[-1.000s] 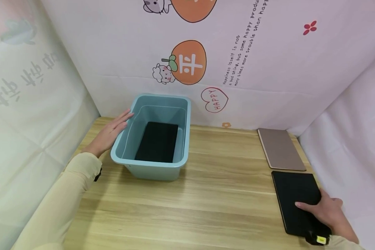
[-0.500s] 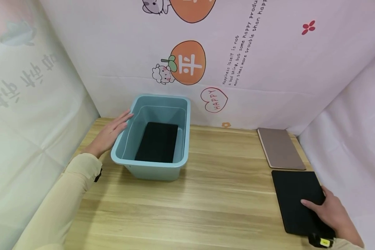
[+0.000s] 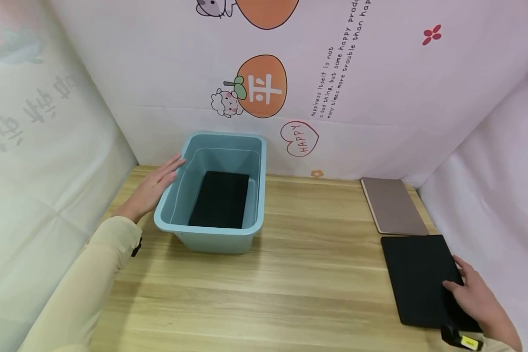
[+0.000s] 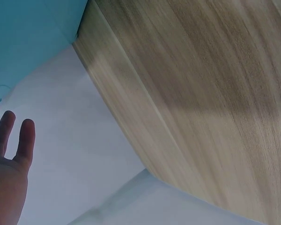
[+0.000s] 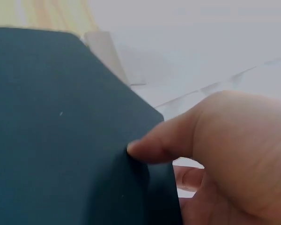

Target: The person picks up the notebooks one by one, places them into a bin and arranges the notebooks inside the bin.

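At the right of the table lies a black notebook (image 3: 422, 278), its right edge in the grip of my right hand (image 3: 477, 298). In the right wrist view the thumb (image 5: 161, 143) presses on the cover while other fingers show at and below the edge. My left hand (image 3: 149, 190) rests with straight fingers against the left rim of a light blue plastic bin (image 3: 215, 243). Inside the bin a black, flat, notebook-like rectangle (image 3: 222, 200) lies on the bottom. From the left wrist, two extended fingers of that hand appear beside the bin's blue wall (image 4: 28, 37).
A brown notebook (image 3: 393, 205) lies just behind the black one, near the table's back right corner. The wood-grain table (image 3: 308, 274) is bounded by a printed white cloth (image 3: 356, 137) at the back and plain-looking cloth walls at both sides.
My right hand has moved right and slightly up over the black notebook, whose right edge now reaches farther right. The left hand stays at the bin; the view has shifted slightly.
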A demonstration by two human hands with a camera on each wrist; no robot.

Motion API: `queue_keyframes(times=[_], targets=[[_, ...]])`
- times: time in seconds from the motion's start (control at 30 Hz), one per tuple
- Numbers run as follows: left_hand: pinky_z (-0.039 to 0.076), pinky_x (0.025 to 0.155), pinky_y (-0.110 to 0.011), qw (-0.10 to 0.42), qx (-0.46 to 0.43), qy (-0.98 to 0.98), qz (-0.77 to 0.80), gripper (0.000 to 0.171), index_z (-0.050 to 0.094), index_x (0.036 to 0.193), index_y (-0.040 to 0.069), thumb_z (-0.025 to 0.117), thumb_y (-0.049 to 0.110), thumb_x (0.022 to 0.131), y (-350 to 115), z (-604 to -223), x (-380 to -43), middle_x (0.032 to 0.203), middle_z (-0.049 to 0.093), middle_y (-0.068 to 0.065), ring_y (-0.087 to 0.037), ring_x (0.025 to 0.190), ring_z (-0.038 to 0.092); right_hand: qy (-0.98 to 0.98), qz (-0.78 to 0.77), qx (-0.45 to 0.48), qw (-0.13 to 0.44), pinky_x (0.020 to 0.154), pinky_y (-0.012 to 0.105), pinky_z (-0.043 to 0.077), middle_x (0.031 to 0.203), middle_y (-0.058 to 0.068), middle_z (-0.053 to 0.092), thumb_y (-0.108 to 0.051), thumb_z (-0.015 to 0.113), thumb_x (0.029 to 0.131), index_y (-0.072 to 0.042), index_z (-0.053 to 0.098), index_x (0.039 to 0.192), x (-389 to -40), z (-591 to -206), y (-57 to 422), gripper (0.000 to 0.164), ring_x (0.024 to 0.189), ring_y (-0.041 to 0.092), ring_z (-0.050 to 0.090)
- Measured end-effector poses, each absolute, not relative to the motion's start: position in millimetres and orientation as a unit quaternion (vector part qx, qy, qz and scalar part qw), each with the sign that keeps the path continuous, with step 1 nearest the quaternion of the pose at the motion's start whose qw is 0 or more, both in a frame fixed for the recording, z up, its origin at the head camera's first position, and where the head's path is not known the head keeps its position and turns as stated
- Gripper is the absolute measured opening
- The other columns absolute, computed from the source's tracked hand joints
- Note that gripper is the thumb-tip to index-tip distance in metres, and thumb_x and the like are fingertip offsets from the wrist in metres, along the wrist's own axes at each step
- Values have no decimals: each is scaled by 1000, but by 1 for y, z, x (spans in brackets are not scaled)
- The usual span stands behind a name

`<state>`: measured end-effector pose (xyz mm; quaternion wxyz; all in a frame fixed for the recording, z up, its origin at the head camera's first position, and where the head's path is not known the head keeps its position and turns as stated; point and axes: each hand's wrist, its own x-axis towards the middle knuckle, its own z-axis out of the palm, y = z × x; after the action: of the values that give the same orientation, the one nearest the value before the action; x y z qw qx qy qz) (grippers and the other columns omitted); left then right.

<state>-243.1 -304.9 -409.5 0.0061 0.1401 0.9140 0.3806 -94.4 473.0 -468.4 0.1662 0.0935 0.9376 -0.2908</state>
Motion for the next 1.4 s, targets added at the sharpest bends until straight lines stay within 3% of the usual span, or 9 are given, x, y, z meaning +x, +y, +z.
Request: queue_keyframes(times=[0.17, 0.27, 0.33, 0.4, 0.67, 1.1, 1.23, 1.33, 1.4], targets=[[11, 125, -69, 4, 136, 915, 380, 51, 27, 159, 47, 29, 57, 109, -306, -412, -244, 168, 10, 28, -24, 162, 9, 944, -283, 91, 140, 86, 47, 48, 141, 53, 26, -8, 48, 101, 15, -8, 155, -91, -461, 467, 81, 122, 65, 40], [11, 124, -70, 9, 133, 916, 379, 51, 27, 159, 48, 29, 57, 109, -305, -410, -243, 170, 10, 25, -25, 162, 9, 941, -288, 114, 137, 85, 45, 48, 144, 50, 25, -10, 48, 102, 11, -7, 157, -88, -459, 464, 80, 122, 64, 40], [11, 124, -70, 12, 130, 916, 379, 51, 26, 159, 48, 29, 57, 109, -304, -410, -242, 170, 9, 24, -25, 162, 9, 931, -301, 143, 145, 88, 56, 47, 147, 49, 20, -13, 47, 104, 7, -8, 159, -87, -458, 462, 80, 124, 63, 38], [11, 124, -70, 13, 129, 916, 380, 51, 26, 159, 47, 29, 56, 109, -304, -409, -241, 171, 9, 23, -26, 162, 9, 922, -312, 173, 149, 86, 57, 49, 150, 48, 16, -16, 47, 104, 3, -8, 160, -87, -458, 461, 81, 124, 62, 37], [11, 124, -71, 13, 130, 916, 380, 51, 26, 158, 49, 29, 57, 108, -304, -409, -243, 171, 10, 22, -25, 162, 9, 903, -347, 210, 143, 75, 43, 57, 156, 46, 11, -17, 48, 106, -6, -5, 163, -84, -461, 459, 79, 125, 61, 41], [11, 124, -69, 8, 134, 916, 377, 51, 26, 159, 47, 29, 56, 109, -305, -408, -242, 170, 9, 25, -25, 162, 9, 905, -374, 185, 84, 63, 16, 49, 157, 42, 17, -28, 49, 108, -20, 1, 165, -81, -459, 451, 75, 125, 56, 40], [11, 124, -70, 9, 132, 916, 379, 51, 27, 159, 48, 29, 57, 109, -305, -407, -241, 169, 9, 28, -24, 162, 9, 906, -374, 182, 80, 69, 23, 50, 157, 43, 16, -30, 47, 108, -23, 1, 165, -82, -459, 449, 74, 133, 59, 29], [11, 124, -70, 9, 132, 916, 380, 51, 27, 159, 47, 29, 57, 109, -304, -407, -241, 169, 9, 27, -24, 162, 9, 899, -390, 180, 90, 92, 48, 56, 162, 41, 8, -14, 38, 108, -27, -3, 164, -83, -459, 447, 71, 141, 61, 23], [11, 124, -70, 9, 131, 916, 380, 51, 27, 158, 48, 29, 57, 108, -304, -408, -242, 169, 9, 27, -24, 162, 9, 893, -402, 178, 99, 103, 65, 45, 164, 39, 2, -3, 31, 105, -31, -5, 163, -84, -459, 446, 74, 144, 61, 20]])
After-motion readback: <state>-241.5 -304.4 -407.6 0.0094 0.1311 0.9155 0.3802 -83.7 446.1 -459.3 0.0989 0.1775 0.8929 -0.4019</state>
